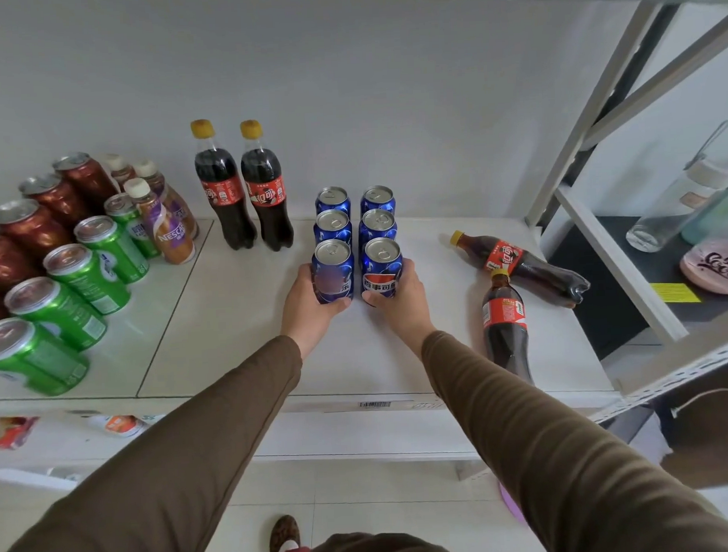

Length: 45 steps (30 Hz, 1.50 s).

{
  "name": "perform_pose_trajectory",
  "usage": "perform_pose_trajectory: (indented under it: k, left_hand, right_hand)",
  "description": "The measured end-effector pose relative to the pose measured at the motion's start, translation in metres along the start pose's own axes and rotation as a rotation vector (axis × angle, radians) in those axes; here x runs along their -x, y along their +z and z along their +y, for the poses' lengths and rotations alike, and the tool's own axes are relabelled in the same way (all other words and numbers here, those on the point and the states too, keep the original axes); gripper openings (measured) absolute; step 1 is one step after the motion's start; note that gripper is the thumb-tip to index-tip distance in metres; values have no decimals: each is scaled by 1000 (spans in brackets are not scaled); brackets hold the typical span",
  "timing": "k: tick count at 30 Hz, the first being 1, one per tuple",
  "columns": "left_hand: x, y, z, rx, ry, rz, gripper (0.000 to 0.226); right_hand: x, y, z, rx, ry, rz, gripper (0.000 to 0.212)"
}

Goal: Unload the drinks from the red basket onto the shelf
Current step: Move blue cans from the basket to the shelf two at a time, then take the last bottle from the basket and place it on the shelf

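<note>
Both hands grip cans: left hand (309,304) around one blue aluminium cola can (332,270), right hand (400,299) around its twin (380,267). Shove too hard and the blue cans behind (354,214) could topple on the white shelf (240,321).

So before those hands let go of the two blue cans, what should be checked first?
1. Left hand grips the front left blue can: ok.
2. Right hand grips the front right blue can: ok.
3. Both cans upright: ok.
4. In line with the four blue cans behind: ok.
5. Bases flat on the shelf: cannot tell, fingers hide them.
6. All cola bottles standing: not ok, one lying cola bottle at right, against a standing one.
</note>
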<state>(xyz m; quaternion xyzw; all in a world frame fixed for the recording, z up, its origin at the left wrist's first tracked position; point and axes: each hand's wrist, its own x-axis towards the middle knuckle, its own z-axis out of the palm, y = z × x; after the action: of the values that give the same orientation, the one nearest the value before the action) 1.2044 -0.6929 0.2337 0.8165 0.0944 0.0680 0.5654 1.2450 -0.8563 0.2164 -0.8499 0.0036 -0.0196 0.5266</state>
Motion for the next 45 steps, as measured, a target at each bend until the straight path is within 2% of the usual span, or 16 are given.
perform_pose_trajectory:
  k: [3, 8, 13, 16, 20, 24, 28, 32, 40, 45]
  left_hand:
    - [3, 0, 1, -10, -7, 0, 72]
    - [19, -10, -3, -60, -36, 22, 84]
    - [43, -39, -8, -277, 22, 90, 86]
    - [63, -67, -15, -411, 115, 126, 84]
    - [99, -114, -28, -489, 178, 204, 81]
    - [157, -172, -49, -485, 118, 307, 82]
    - [251, -243, -81, -540, 44, 446, 75]
    - [378, -312, -120, -635, -153, 544, 85]
    - [645, -429, -175, -723, -457, 757, 83]
    - [758, -481, -204, -720, -598, 872, 86]
  right_hand:
    - [4, -2, -2, 10, 20, 10, 75]
    - [23, -9, -6, 8, 35, 66, 103]
    - [48, -13, -34, 178, -253, 247, 99]
    - [65, -3, -60, 307, -483, 260, 92]
    - [101, 33, -90, 402, -718, 102, 85]
    - [155, 85, -109, 467, -798, -129, 86]
    - [235, 149, -127, 486, -874, -360, 86]
    - [348, 214, -147, 513, -969, -559, 91]
    - [599, 320, -183, 427, -1146, -918, 93]
    - [711, 375, -210, 410, -1268, -1086, 92]
